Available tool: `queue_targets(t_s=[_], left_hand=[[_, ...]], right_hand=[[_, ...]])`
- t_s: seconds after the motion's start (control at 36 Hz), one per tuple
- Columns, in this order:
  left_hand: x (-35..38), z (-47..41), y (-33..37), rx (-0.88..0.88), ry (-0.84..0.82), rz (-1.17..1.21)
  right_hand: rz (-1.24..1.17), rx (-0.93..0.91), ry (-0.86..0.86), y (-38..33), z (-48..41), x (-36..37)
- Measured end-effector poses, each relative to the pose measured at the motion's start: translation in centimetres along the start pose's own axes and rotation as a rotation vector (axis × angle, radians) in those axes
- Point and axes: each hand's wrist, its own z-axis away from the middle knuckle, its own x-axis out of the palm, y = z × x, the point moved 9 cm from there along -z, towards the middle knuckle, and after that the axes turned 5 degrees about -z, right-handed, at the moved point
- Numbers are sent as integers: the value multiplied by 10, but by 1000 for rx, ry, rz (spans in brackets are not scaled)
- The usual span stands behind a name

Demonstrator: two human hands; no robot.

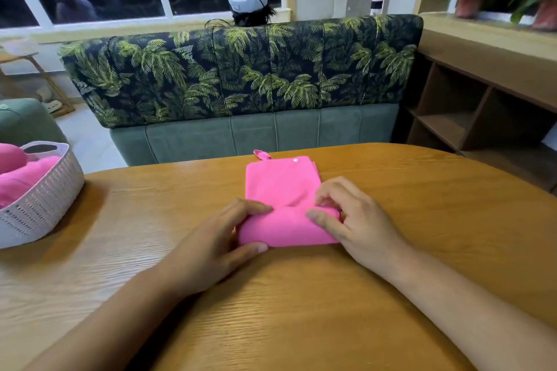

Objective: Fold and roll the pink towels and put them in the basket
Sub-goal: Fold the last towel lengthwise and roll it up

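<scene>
Head view: the left hand (217, 238) and right hand (352, 220) both grip the rolled near end of a pink towel (280, 190) mid-desk (301, 304). Its far half lies flat, so rolling looks about half done. At the left edge, the basket (45, 199) already holds towels (24, 181). No writing is legible.

The basket (45, 208) is cut off by the left edge.
</scene>
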Motion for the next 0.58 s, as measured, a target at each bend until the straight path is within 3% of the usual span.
queue_targets(t_s=[0.08,0.22,0.58], left_hand=[[8,-3,-6,-56,-67,16],[14,-12,-23,-189,-89,71],[14,-16,-12,-255,-11,-21]], right_hand=[[66,-45,-80,-4,5,8],[163,32,-233,8,6,27],[101,72,-150,12,-3,15]])
